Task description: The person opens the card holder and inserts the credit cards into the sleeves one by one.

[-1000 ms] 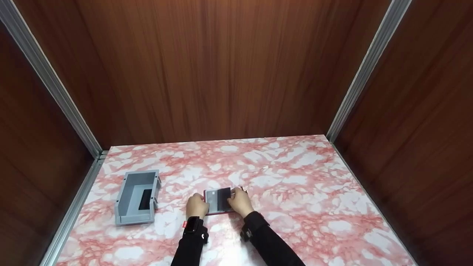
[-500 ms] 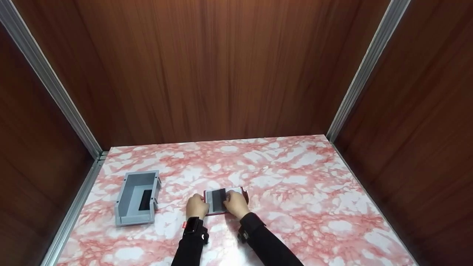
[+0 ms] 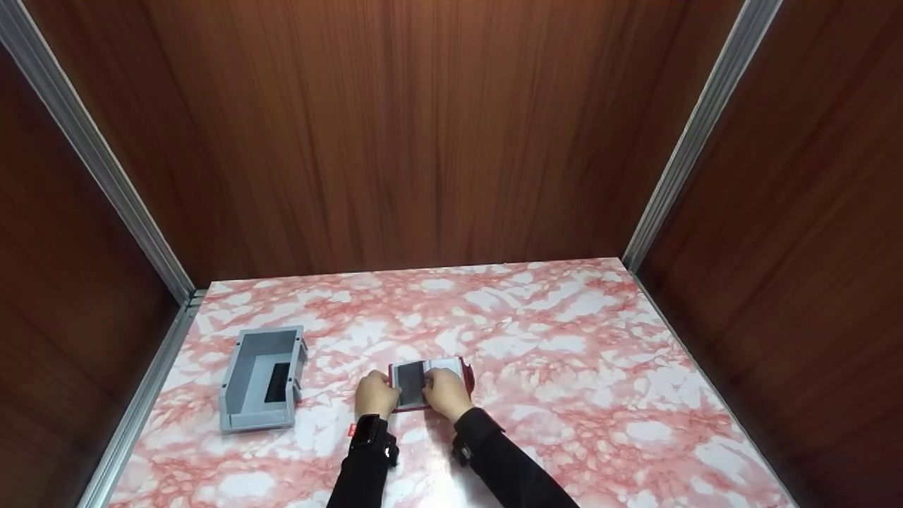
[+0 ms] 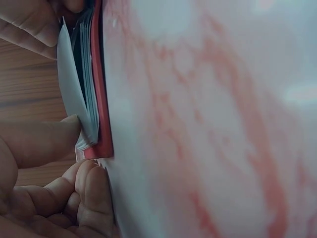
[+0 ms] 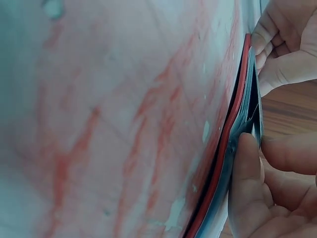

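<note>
An open red card holder (image 3: pixel 468 377) with clear sleeve pages lies on the table in the head view. My left hand (image 3: pixel 376 395) grips its left edge, the thumb (image 4: pixel 54 141) on the raised page and the curled fingers by the red cover. A dark card (image 3: pixel 411 384) lies at the left page, seemingly within the clear sleeve. At that card's right edge, my right hand (image 3: pixel 447 393) pinches with thumb and finger; the right wrist view shows the fingertips (image 5: pixel 247 153) by the lifted page edge. Part of the right-hand page hides under this hand.
A grey plastic bin (image 3: pixel 240 384) with a dark rectangular patch inside stands to the left on the pink marbled table (image 3: pixel 564 339). Brown wood-grain panels (image 3: pixel 423 141) enclose the back and both sides, with metal rails at the corners.
My right hand has moved left along with the dark card, which now covers more of the left page. More of the right-hand page shows. The left hand stays in place.
</note>
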The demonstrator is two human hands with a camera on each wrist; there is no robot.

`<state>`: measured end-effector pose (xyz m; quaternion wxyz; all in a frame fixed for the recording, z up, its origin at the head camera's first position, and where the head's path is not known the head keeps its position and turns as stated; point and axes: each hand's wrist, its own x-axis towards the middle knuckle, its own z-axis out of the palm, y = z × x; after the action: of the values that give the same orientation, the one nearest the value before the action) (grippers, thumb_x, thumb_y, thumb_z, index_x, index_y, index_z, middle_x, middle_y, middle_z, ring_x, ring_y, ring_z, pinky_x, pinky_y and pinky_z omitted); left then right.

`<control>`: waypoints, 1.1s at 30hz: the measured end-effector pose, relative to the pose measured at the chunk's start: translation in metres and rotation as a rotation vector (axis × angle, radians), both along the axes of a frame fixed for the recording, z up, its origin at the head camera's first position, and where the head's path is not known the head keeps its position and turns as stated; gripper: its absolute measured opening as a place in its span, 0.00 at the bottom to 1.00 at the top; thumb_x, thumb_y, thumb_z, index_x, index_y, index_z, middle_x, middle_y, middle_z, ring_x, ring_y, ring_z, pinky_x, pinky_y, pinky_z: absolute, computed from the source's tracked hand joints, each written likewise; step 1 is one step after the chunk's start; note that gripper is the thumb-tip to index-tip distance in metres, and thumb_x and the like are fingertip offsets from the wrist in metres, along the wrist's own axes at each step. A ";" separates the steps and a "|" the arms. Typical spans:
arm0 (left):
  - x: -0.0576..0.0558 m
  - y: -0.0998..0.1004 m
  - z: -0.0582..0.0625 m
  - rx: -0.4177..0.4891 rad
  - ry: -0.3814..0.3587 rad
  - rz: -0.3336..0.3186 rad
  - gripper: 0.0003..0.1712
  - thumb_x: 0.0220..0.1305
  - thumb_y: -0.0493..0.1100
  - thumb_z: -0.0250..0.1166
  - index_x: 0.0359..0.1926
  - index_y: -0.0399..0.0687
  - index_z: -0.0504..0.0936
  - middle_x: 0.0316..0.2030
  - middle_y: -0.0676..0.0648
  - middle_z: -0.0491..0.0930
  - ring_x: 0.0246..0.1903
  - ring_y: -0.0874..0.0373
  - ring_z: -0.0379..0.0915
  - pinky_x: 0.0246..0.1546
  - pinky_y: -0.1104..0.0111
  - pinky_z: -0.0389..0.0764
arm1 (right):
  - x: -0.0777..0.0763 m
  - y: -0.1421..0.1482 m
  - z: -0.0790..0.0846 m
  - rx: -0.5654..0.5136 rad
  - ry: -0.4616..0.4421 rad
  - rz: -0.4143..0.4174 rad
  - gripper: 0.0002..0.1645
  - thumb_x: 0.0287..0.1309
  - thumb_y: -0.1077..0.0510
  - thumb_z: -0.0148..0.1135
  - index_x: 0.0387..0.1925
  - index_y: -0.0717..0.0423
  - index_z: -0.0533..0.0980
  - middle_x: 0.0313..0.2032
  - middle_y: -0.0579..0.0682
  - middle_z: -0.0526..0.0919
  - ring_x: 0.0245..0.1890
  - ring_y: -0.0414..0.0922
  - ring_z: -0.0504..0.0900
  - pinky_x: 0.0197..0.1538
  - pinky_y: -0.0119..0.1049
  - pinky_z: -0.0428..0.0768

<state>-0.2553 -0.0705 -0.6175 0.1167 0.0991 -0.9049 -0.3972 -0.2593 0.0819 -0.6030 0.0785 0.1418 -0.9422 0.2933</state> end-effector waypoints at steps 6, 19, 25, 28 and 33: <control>0.000 0.000 0.001 0.007 -0.032 -0.004 0.16 0.46 0.36 0.75 0.35 0.31 0.81 0.31 0.38 0.82 0.35 0.39 0.79 0.41 0.51 0.78 | 0.001 0.001 0.001 0.023 -0.041 0.023 0.10 0.50 0.66 0.68 0.36 0.67 0.82 0.33 0.58 0.85 0.38 0.55 0.84 0.45 0.46 0.80; 0.000 -0.001 0.002 -0.001 -0.039 -0.009 0.17 0.45 0.39 0.75 0.33 0.32 0.81 0.29 0.38 0.82 0.33 0.40 0.79 0.39 0.51 0.77 | -0.002 0.009 0.002 -0.008 -0.001 0.062 0.10 0.52 0.68 0.66 0.38 0.68 0.82 0.31 0.57 0.85 0.38 0.55 0.84 0.46 0.44 0.80; 0.001 -0.001 0.004 0.019 -0.048 -0.006 0.18 0.46 0.38 0.76 0.35 0.31 0.81 0.30 0.39 0.82 0.34 0.40 0.79 0.40 0.51 0.78 | -0.004 0.016 0.005 -0.019 0.072 0.029 0.07 0.54 0.68 0.66 0.36 0.66 0.83 0.31 0.56 0.85 0.37 0.54 0.84 0.45 0.44 0.79; 0.001 -0.001 0.004 0.023 -0.051 -0.002 0.18 0.46 0.39 0.76 0.36 0.31 0.81 0.30 0.39 0.82 0.34 0.40 0.79 0.40 0.51 0.78 | -0.004 0.019 0.007 -0.005 0.107 0.008 0.07 0.55 0.68 0.66 0.37 0.66 0.82 0.33 0.58 0.84 0.38 0.55 0.83 0.45 0.46 0.79; 0.001 0.000 0.005 0.024 -0.051 -0.001 0.18 0.46 0.39 0.76 0.35 0.31 0.81 0.30 0.39 0.82 0.34 0.40 0.79 0.40 0.51 0.77 | -0.007 0.023 0.010 0.023 0.140 -0.016 0.09 0.55 0.68 0.66 0.39 0.68 0.81 0.35 0.60 0.84 0.40 0.58 0.82 0.48 0.48 0.78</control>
<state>-0.2539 -0.0704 -0.6126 0.0922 0.1102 -0.9028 -0.4054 -0.2661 0.1047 -0.5934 0.1446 0.1552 -0.9389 0.2712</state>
